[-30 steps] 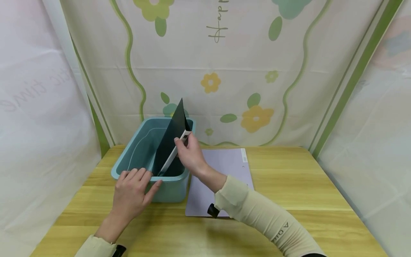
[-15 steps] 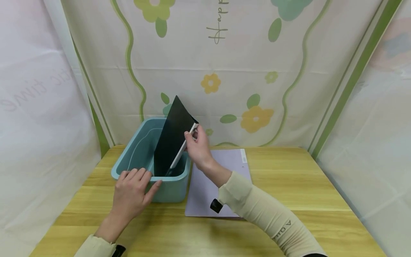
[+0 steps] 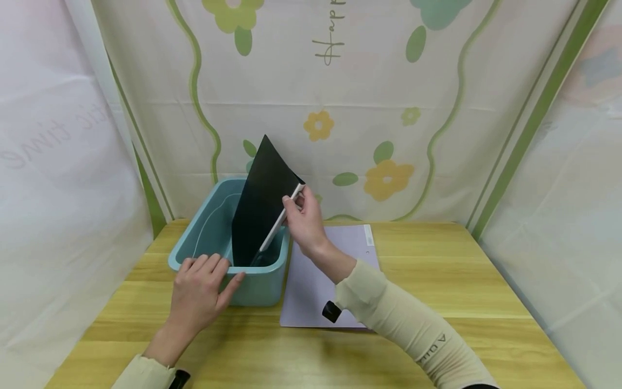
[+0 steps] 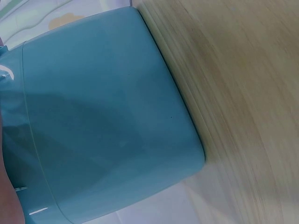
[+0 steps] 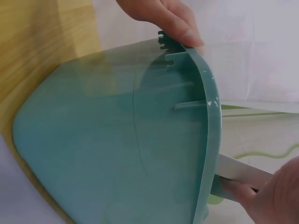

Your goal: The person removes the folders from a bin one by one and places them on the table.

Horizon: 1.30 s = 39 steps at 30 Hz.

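A light-blue plastic bin (image 3: 257,289) stands on the left part of the table. My left hand (image 3: 201,289) grips its near rim, fingers curled over the edge; the right wrist view shows the same hand (image 5: 163,16) on the rim. A dark folder (image 3: 259,200) stands tilted, its lower part inside the bin and its upper part above the rim. My right hand (image 3: 306,224) pinches the white strip (image 5: 243,171) along the folder's right edge. The folder's bottom is hidden by the bin's wall.
A flat lilac folder (image 3: 311,292) with a white label lies on the wooden table (image 3: 437,281), right of the bin and partly under the right forearm. A printed floral cloth (image 3: 320,81) hangs behind the table, with pale cloth on both sides.
My right hand has moved right and slightly up with the folder, which has risen a little and turned to show more of its dark face. The left hand has stayed on the rim.
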{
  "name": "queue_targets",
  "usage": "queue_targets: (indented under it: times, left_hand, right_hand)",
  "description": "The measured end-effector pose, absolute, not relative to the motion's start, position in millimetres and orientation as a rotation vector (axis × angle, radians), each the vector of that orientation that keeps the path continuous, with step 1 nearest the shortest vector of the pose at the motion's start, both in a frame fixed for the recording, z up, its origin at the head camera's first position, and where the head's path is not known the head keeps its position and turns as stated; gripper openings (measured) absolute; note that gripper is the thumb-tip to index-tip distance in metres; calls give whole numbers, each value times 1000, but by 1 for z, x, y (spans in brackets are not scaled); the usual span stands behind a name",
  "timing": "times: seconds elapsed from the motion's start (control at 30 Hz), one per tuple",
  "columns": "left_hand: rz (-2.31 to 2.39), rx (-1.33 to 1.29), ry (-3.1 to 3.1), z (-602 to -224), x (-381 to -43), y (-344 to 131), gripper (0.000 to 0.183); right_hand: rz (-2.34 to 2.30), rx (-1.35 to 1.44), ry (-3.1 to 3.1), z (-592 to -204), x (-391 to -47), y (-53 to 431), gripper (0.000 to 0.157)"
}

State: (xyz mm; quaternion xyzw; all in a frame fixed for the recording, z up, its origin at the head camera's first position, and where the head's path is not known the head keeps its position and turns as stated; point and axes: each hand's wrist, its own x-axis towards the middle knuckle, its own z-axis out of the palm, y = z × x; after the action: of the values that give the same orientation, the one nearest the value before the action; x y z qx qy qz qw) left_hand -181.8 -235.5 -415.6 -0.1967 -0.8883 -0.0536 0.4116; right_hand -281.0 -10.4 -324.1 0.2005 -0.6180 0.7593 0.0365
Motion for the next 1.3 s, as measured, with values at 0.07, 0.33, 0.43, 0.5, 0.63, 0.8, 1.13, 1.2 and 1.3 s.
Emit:
queue_targets:
  times: [0.07,0.33,0.43,0.5,0.63,0.8,1.13,1.2,1.3]
  left_hand:
    - [-137,-497,-2230,-416,-182,-235,58]
    - [-134,-493,-2229,-416,-182,-236,58]
    - [-131,-492,-2231,-415,-182,-236,59]
    - [-131,-490,-2237,-415,-181,-236,59]
    - [-135,-489,-2233,-416,-181,-236,58]
    - [-133,-490,-2232,-415,-181,-235,58]
    - [-135,-497,-2220,-415,-181,-236,57]
    - [-135,-497,-2221,-415,-181,-236,57]
    - [-134,-494,-2225,-415,-181,-236,57]
  right_hand:
    - [2338,630,-1877,-323,-280,-8,23]
    - [2362,665,-1824,-320,-280,0,34]
    - [2370,660,-1805,-320,-281,4,33]
    - [2372,665,-1797,-319,-282,7,35]
    - [2385,658,-1789,-317,-285,14,36]
    - [2416,650,-1764,-313,-288,21,36]
    - [2461,669,-1709,-308,-290,29,37]
    - [2459,673,-1704,-307,-289,30,37]
    - [2453,685,-1700,-307,-290,32,37]
